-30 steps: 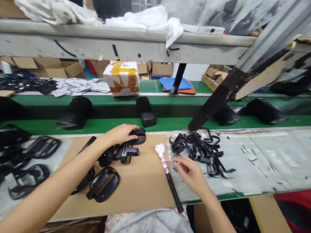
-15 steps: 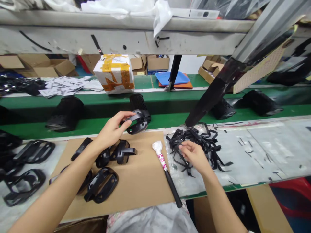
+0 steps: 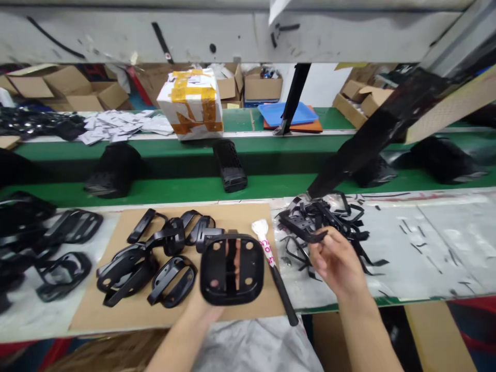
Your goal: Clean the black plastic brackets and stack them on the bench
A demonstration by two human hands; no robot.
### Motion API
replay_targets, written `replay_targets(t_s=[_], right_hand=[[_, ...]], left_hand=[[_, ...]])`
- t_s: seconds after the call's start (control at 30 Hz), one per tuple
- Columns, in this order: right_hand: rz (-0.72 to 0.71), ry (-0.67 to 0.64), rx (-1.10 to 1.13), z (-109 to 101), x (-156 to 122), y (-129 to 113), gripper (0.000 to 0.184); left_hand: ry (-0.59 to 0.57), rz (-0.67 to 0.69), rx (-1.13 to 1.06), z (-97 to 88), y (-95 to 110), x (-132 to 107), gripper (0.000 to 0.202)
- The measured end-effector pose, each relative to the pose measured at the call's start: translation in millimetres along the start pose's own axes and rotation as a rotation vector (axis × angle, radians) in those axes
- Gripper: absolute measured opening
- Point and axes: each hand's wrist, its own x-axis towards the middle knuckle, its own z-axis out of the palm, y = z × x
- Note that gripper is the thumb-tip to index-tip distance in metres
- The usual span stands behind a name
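Close to me, my left hand (image 3: 208, 309) grips a black oval plastic frame (image 3: 251, 266) from behind. The frame's flat face with holes is turned toward me, and fingers show through its slot. My right hand (image 3: 336, 261) pinches the end of a black plastic strip (image 3: 300, 227) over a tangled pile of black strips (image 3: 358, 248). On a cardboard sheet (image 3: 253, 312) lie several similar frames (image 3: 174, 281) with raised loops. Between my hands rests a black-handled tool (image 3: 284, 297), its head wrapped in white plastic.
More black frames (image 3: 73, 227) lie at the left. Behind the bench runs a green conveyor (image 3: 174, 181) carrying black parts such as a ribbed one (image 3: 230, 168). A taped white box (image 3: 189, 106) stands beyond. A slanted black post (image 3: 360, 134) rises behind the pile of strips.
My left hand has brought the frame down and nearer, turning its flat face toward me. My right hand has lifted a black strip from the pile. The view has shifted slightly.
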Motion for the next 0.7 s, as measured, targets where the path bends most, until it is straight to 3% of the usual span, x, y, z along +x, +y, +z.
replay_targets(t_s=[0.07, 0.13, 0.23, 0.33, 0.47, 0.7], right_hand=[[-0.295, -0.019, -0.35, 15.3, -12.3, -2.9, 0.013], [-0.551, -0.09, -0.706, 29.1, -23.0, -1.6, 0.03], [-0.725, -0.294, -0.989, 43.2, -34.2, 8.4, 0.044], [-0.735, -0.434, -1.051, 48.2, -39.7, 21.8, 0.041], [-0.7, -0.509, -1.068, 46.6, -41.6, 32.9, 0.037], [-0.521, -0.581, -1.105, 46.5, -43.2, 39.0, 0.035]], left_hand=[[0.046, -0.062, -0.076, 2.6, -18.8, 3.0, 0.029], [0.069, -0.081, -0.102, 6.2, -30.5, 5.2, 0.032], [0.098, -0.001, -0.121, 8.0, -39.0, 8.4, 0.041], [0.142, 0.077, -0.112, 3.2, -42.8, 12.1, 0.041], [0.188, 0.134, -0.059, -6.1, -49.4, 15.3, 0.041], [0.128, 0.108, -0.007, -12.1, -60.5, 15.6, 0.042]])
